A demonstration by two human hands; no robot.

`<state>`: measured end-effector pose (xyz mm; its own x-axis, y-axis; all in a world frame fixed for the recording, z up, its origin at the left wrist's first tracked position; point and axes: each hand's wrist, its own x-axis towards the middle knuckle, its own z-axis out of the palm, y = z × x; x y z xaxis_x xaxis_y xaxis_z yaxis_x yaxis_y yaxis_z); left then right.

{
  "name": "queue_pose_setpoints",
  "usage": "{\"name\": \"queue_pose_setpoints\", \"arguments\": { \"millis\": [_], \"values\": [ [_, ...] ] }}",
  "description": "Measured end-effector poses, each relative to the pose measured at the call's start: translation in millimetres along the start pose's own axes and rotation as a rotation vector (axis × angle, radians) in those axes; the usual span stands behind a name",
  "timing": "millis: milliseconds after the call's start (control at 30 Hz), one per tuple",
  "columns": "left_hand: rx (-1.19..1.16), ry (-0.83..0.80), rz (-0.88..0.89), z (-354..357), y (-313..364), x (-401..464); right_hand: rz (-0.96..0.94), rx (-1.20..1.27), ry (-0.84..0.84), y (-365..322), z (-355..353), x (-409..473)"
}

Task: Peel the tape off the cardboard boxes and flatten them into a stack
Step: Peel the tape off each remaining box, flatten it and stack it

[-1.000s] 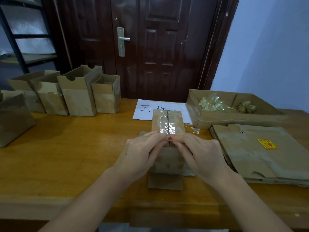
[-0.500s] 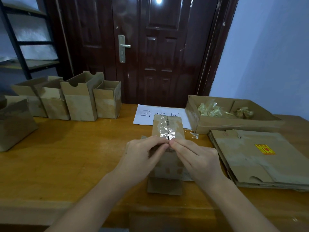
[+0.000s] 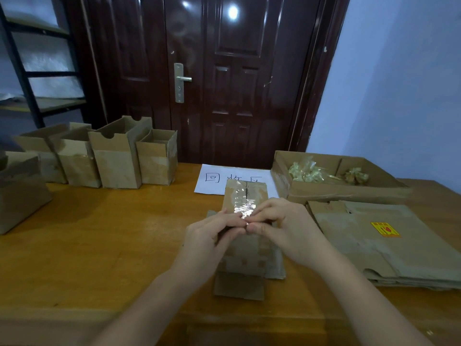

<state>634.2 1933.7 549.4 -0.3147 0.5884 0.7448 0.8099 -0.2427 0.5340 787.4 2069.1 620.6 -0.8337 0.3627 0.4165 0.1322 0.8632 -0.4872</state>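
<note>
- Waiting along the table's [image 3: 99, 245] left side, upright open boxes [image 3: 119, 158] look unprocessed as yet.
- Left hand [image 3: 212, 238], fingers curled, steadies the centre box [image 3: 249, 248] and meets the tape [image 3: 243, 203] end.
- Right hand [image 3: 287, 228] pinches that tape end; peeling seems barely begun, so next comes a firm lift along the seam.
- Flattened stack [image 3: 374, 245] lies right, near the scrap tray [image 3: 349, 191].

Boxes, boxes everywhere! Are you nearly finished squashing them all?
Not nearly. Done: a flattened stack lies at the right, with peeled tape scraps in an open tray. In hand: the left hand and right hand pick at the tape on the middle box. Left: five standing boxes wait at the left.
</note>
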Motion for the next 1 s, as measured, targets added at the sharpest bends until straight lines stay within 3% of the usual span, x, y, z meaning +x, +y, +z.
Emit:
{"name": "queue_pose_setpoints", "arguments": {
  "millis": [67, 200, 367, 500, 767, 933, 1000],
  "values": [
    [0.035, -0.010, -0.025, 0, 3, -4, 0.003, 0.052, -0.015, 0, -1, 4],
    [0.165, -0.037, -0.220, -2, 9, -7, -0.029, -0.096, 0.058, -3, 3, 9],
    [0.448, -0.052, -0.243, 12, 34, -8, -0.076, -0.136, -0.023, -12, 6, 21],
    [0.461, -0.098, -0.230, 16, 30, -8, -0.002, 0.015, -0.188, -11, -7, 28],
    [0.585, -0.081, -0.172, 16, 28, -7, 0.151, 0.059, -0.053, -18, 15, 34],
    [0.599, -0.102, -0.189, 17, 20, -6, 0.039, -0.350, 0.096, -29, 31, 39],
    [0.596, -0.103, -0.174, 16, 17, -6, -0.010, -0.376, 0.097, -32, 34, 40]
  ]
}}
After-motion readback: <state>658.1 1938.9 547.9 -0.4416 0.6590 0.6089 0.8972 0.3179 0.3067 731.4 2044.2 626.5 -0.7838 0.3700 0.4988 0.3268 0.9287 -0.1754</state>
